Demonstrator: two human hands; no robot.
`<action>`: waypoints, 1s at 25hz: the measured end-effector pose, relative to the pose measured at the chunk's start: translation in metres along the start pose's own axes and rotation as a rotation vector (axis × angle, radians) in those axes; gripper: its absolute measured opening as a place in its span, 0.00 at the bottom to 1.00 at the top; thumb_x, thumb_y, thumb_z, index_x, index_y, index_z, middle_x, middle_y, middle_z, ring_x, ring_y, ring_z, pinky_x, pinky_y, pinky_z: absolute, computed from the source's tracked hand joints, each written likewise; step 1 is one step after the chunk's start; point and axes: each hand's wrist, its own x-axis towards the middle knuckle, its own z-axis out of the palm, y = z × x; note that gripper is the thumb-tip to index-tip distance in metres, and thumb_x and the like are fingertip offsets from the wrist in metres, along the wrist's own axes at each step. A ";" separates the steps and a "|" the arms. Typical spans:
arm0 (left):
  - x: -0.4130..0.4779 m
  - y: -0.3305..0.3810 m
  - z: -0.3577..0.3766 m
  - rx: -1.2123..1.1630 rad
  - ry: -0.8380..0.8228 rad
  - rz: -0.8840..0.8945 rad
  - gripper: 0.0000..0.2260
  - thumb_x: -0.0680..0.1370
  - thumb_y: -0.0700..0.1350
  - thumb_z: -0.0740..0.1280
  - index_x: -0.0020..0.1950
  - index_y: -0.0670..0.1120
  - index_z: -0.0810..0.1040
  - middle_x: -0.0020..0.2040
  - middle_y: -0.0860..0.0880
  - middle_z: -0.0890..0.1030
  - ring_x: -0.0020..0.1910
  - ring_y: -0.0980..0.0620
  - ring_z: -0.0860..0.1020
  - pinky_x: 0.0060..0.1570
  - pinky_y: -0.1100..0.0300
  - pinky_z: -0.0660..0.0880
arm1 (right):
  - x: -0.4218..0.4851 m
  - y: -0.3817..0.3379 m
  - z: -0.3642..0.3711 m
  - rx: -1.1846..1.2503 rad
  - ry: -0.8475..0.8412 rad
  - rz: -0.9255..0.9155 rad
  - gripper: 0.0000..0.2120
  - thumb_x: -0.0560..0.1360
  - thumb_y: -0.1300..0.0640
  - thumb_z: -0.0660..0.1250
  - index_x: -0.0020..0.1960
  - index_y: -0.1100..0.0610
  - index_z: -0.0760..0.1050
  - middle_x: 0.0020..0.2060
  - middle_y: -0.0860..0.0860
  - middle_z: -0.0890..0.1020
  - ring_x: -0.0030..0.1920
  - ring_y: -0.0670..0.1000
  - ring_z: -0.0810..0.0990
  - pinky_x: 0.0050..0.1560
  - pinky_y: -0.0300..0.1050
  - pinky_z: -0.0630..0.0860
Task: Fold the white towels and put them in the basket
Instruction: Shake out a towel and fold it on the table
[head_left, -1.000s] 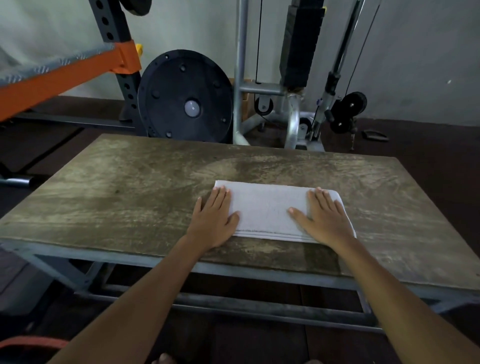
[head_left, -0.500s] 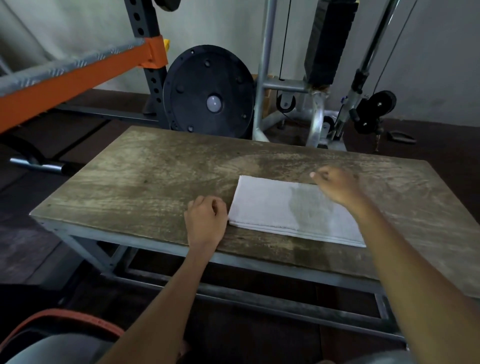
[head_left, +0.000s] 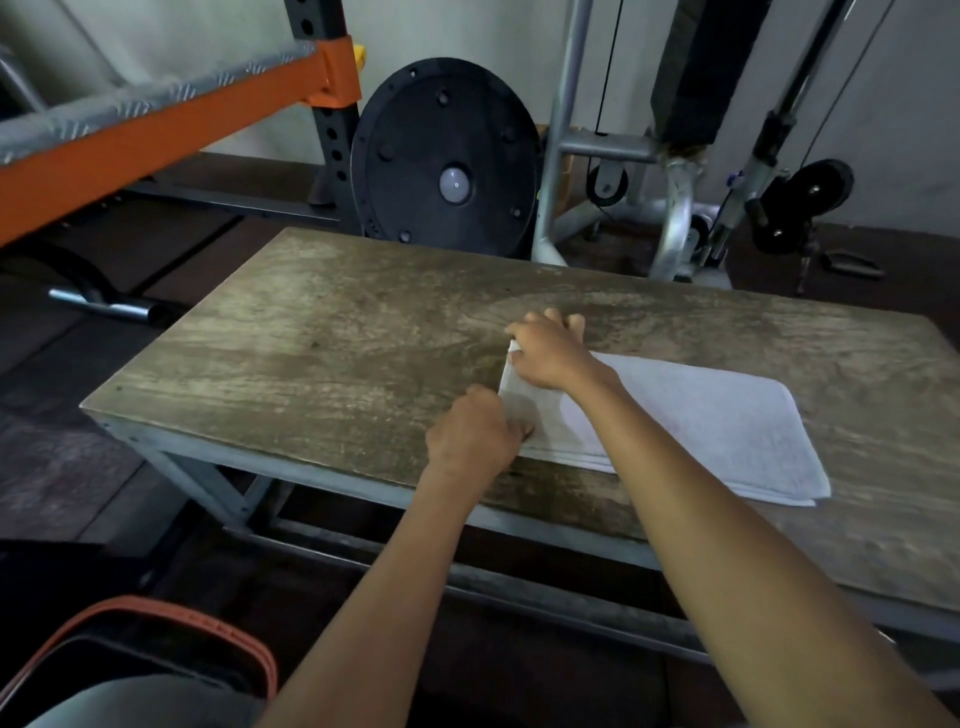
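A white towel (head_left: 701, 421), folded into a long strip, lies on the worn wooden table (head_left: 322, 353) near its front edge. My left hand (head_left: 475, 439) pinches the towel's near left corner with curled fingers. My right hand (head_left: 550, 351) reaches across and grips the far left corner, lifting that end slightly. My right forearm covers part of the towel's middle. A dark basket with an orange rim (head_left: 171, 623) stands on the floor at the lower left, partly cut off by the frame.
Behind the table stand a black weight plate (head_left: 447, 156), a silver cable machine frame (head_left: 566, 130) and an orange rack beam (head_left: 171, 130). A steel bar (head_left: 104, 309) lies on the dark floor to the left. The table's metal frame runs under its front edge.
My right hand has crossed from the towel's right side to its far left corner. My left hand has moved onto the near left corner and taken hold. The camera view shifted left.
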 end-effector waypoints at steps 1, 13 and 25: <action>0.002 -0.002 0.001 -0.032 -0.021 -0.009 0.24 0.74 0.56 0.68 0.60 0.39 0.69 0.54 0.43 0.78 0.53 0.42 0.78 0.51 0.49 0.76 | -0.001 -0.002 -0.003 0.011 0.027 0.003 0.13 0.78 0.56 0.58 0.60 0.52 0.77 0.61 0.53 0.73 0.64 0.55 0.63 0.53 0.51 0.56; -0.007 -0.017 -0.016 -0.451 -0.024 -0.013 0.10 0.75 0.50 0.67 0.46 0.44 0.73 0.41 0.49 0.76 0.41 0.51 0.75 0.36 0.59 0.70 | -0.027 0.008 -0.056 0.638 0.267 -0.006 0.04 0.74 0.58 0.67 0.45 0.53 0.81 0.41 0.46 0.79 0.43 0.46 0.78 0.41 0.36 0.73; -0.056 0.006 -0.017 -0.457 0.450 0.493 0.09 0.69 0.43 0.73 0.47 0.50 0.78 0.41 0.57 0.80 0.36 0.59 0.78 0.37 0.63 0.75 | -0.058 0.033 -0.088 0.996 0.187 0.250 0.09 0.70 0.66 0.68 0.49 0.56 0.76 0.38 0.51 0.77 0.40 0.48 0.76 0.37 0.38 0.72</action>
